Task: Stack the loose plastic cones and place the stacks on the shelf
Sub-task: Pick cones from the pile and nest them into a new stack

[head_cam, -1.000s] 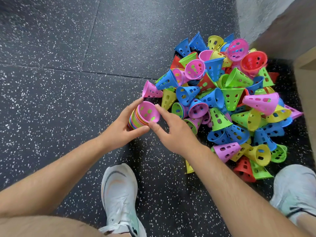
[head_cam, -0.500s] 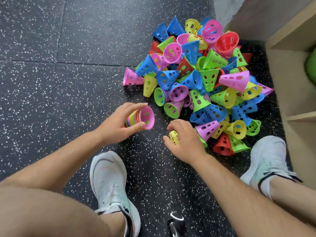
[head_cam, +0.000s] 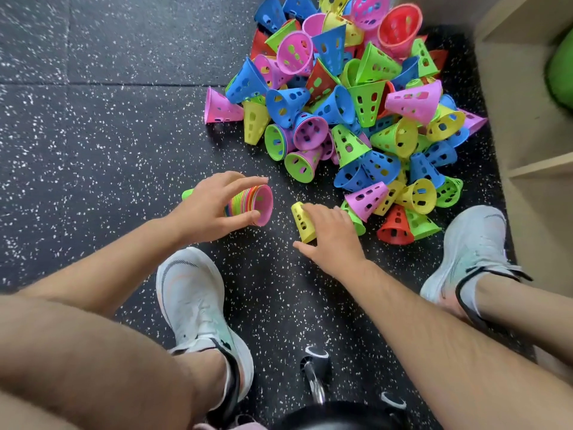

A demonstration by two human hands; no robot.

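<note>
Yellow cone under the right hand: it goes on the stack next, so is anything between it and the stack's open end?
Nothing visible. The right hand holds the yellow cone on the floor, and only bare speckled floor lies between it and the pink open end of the stack gripped in the left hand.

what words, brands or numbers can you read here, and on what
No text can be read. The loose cones, the stack in the left hand, the yellow cone under the right hand, the white shoes and the shelf show no lettering; the shoes bear only dark curved marks.
</note>
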